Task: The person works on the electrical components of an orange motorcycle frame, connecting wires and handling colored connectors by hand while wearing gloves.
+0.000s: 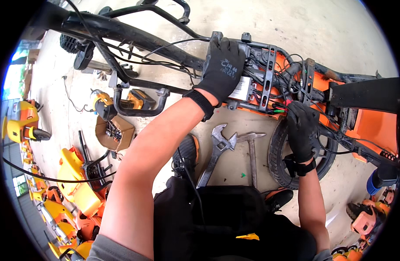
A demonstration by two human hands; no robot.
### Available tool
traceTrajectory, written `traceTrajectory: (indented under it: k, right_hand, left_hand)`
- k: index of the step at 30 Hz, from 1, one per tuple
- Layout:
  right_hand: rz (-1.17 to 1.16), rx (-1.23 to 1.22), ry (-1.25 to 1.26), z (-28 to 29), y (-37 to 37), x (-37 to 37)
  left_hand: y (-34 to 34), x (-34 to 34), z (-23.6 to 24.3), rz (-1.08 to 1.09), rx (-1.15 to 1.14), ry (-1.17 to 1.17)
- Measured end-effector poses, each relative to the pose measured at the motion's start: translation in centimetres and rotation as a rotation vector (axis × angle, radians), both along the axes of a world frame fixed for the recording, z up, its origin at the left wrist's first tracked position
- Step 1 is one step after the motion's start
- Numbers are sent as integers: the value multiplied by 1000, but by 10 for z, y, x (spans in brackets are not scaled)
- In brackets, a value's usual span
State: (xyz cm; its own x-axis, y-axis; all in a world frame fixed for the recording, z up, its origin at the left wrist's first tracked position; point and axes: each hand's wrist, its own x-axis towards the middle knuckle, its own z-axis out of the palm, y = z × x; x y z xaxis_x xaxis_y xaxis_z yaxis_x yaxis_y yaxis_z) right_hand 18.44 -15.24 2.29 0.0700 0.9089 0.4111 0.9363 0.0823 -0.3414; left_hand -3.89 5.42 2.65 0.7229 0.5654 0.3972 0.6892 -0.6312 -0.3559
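Observation:
A black vehicle frame (165, 48) with orange body panels (374, 126) lies in front of me. My left hand (224, 67), in a black glove, is closed over the frame, its fingers curled at the far rail and the tips hidden. Under its palm edge sits a box with a white label (241, 89). My right hand (302, 130), gloved too, has its fingers pressed together at thin wires (283, 104) on the near side of the frame. Green connectors (277, 111) show just left of its fingertips. A black wheel (278, 150) stands below that hand.
Between my shoes are an adjustable wrench (215, 152) and a hammer (252, 158). A cardboard box of small parts (114, 133) and a yellow cordless power tool (105, 104) lie to the left. Yellow and orange vehicle parts (76, 178) crowd the far left; more parts (365, 217) lie lower right.

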Motion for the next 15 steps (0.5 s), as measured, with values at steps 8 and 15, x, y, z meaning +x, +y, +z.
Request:
traceTrajectory:
  k: [8,15]
  right_hand:
    - [29,44,9,-3,0,2]
    - [39,39,8,-1,1,0]
  left_hand:
    - [-3,-12,11,114,5,95]
    - [5,-21,35,382,-674,228]
